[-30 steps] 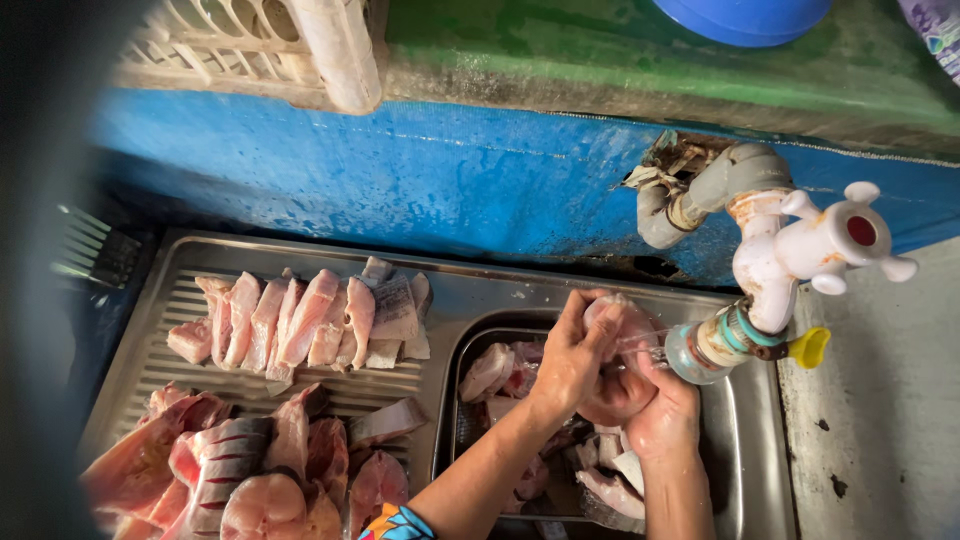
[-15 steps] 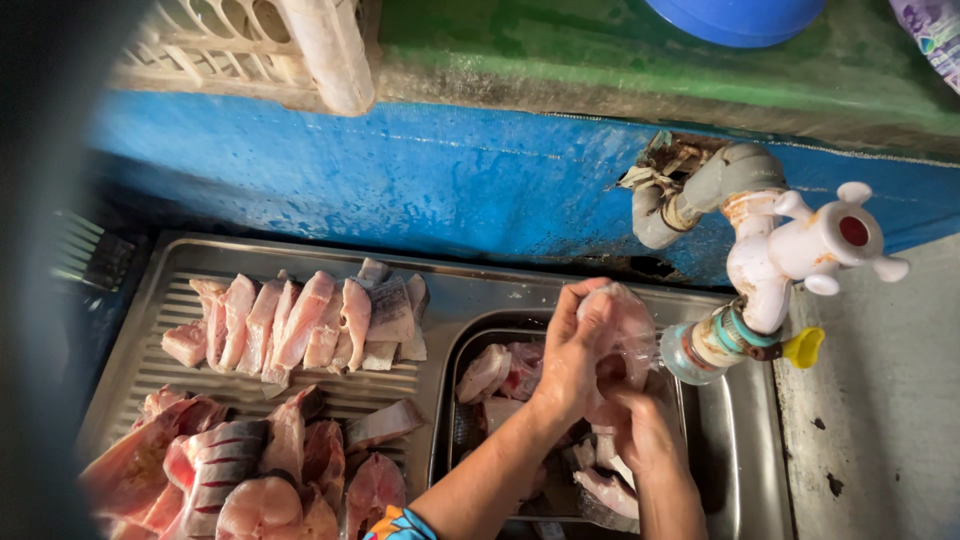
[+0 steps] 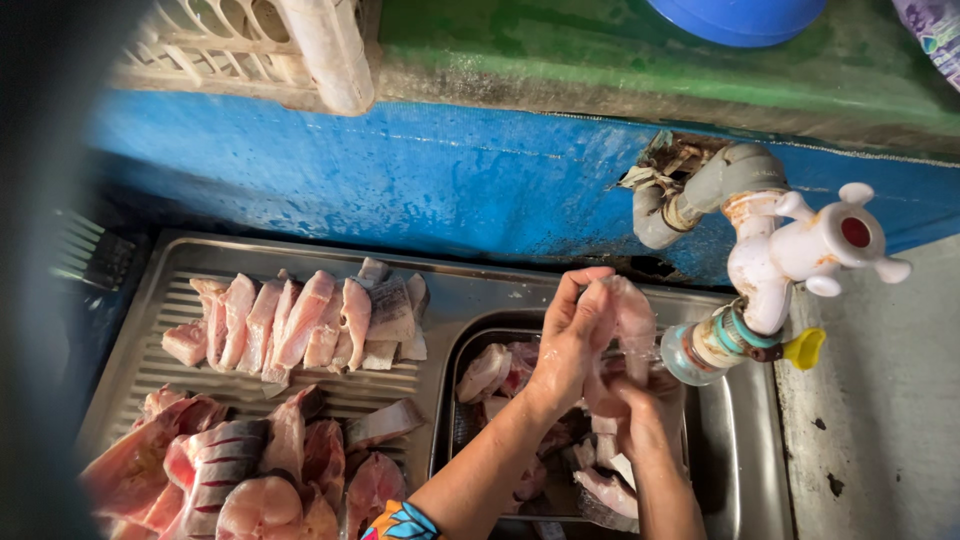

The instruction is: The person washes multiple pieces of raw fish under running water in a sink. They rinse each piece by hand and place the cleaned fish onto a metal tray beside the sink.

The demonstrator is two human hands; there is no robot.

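Note:
Over the sink basin [image 3: 722,452] I hold a pale pink piece of fish [image 3: 637,318] in both hands. My left hand [image 3: 572,335] wraps its left side with the fingers pointing up. My right hand [image 3: 642,418] grips it from below. The piece sits just left of the outlet of a white plastic tap [image 3: 790,250]. Several more fish pieces [image 3: 490,370] lie in the basin under my hands.
A steel drainboard [image 3: 150,330] on the left carries a row of cut fish slices [image 3: 300,320] and larger red-skinned chunks [image 3: 225,460] in front. Behind runs a blue wall [image 3: 400,170] with a green ledge, a pale crate [image 3: 230,45] and a blue tub [image 3: 735,15].
Both hands have lifted the fish piece slightly higher and closer to the tap outlet; my left fingers now stand more upright around it.

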